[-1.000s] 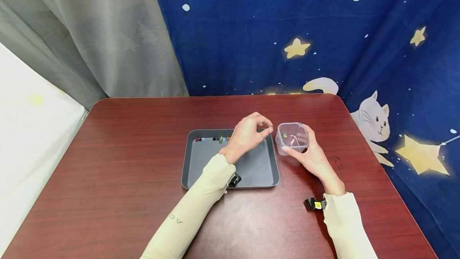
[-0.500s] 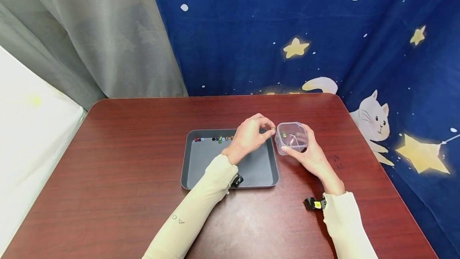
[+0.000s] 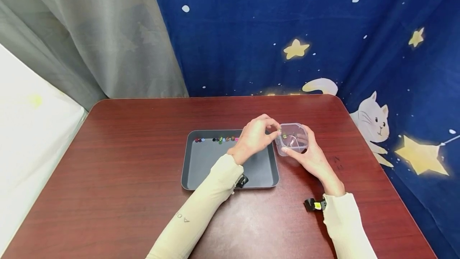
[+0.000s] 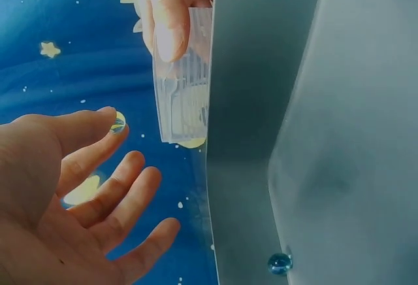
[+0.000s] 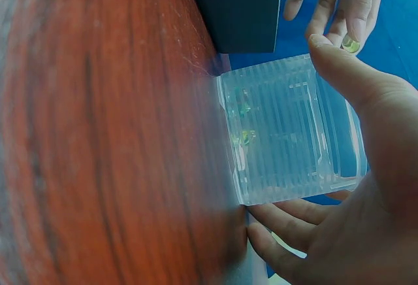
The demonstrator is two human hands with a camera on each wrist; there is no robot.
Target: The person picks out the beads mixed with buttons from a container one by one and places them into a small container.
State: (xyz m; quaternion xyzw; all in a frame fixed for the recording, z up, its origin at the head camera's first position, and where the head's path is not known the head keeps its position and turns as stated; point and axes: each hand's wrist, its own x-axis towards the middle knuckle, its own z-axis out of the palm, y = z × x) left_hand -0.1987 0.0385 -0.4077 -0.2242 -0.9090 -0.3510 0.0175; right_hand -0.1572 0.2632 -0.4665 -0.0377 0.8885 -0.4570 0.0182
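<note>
My left hand [image 3: 256,134] pinches a small clear marble [image 4: 118,123] with yellow-green colour between thumb and index finger, at the left rim of a clear plastic container [image 3: 292,147]. In the left wrist view the other fingers spread loosely. My right hand [image 3: 313,157] grips the container from the right, its thumb on the near side and fingers behind. Greenish marbles [image 5: 245,136] show through the ribbed wall in the right wrist view. Left of the container lies a dark grey tray [image 3: 201,161] with a row of several coloured marbles [image 3: 220,139] along its far side.
The reddish-brown wooden table [image 3: 125,171] carries the tray and container. Behind it hang a grey curtain [image 3: 136,35] and a blue starry curtain [image 3: 244,43]. A bluish marble [image 4: 280,263] sits by the tray wall in the left wrist view.
My left hand has moved right with the marble, from above the tray's right edge to the container's rim. More marbles show in the tray. The right hand and container stay in place.
</note>
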